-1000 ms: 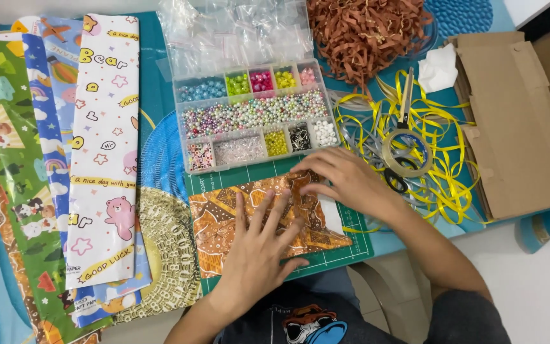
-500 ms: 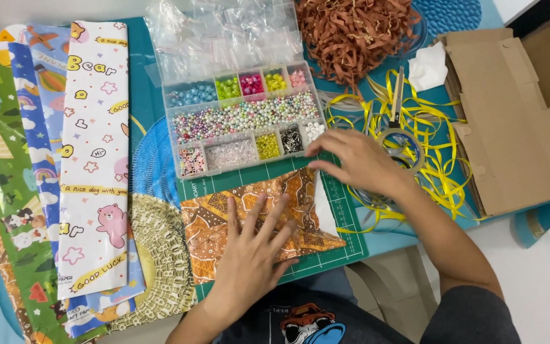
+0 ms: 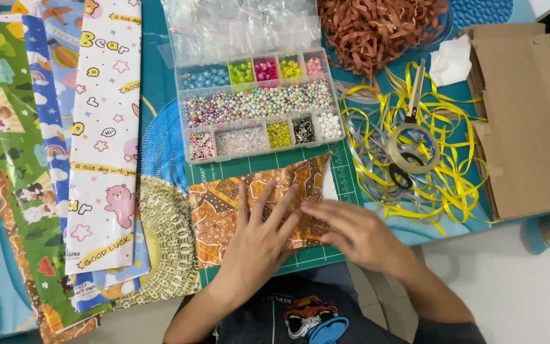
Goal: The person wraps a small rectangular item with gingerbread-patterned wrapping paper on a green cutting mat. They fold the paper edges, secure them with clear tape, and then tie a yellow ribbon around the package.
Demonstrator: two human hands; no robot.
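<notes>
A piece of orange-brown patterned wrapping paper [image 3: 224,197] lies on the green cutting mat [image 3: 268,164] in front of me. My left hand [image 3: 259,239] lies flat on it with the fingers spread. My right hand [image 3: 354,232] rests on the paper's lower right corner, fingers stretched toward the left hand. Neither hand grips anything.
A clear bead organiser [image 3: 259,105] sits behind the paper. To the right are yellow ribbon [image 3: 447,185], a tape roll [image 3: 415,148], scissors [image 3: 410,111] and a cardboard box [image 3: 529,121]. Brown shredded paper [image 3: 377,28] is at the back. Gift-wrap sheets [image 3: 97,140] lie on the left.
My right hand has moved from the paper's upper right edge near the ribbon down to its lower right corner. The left hand stays flat on the paper.
</notes>
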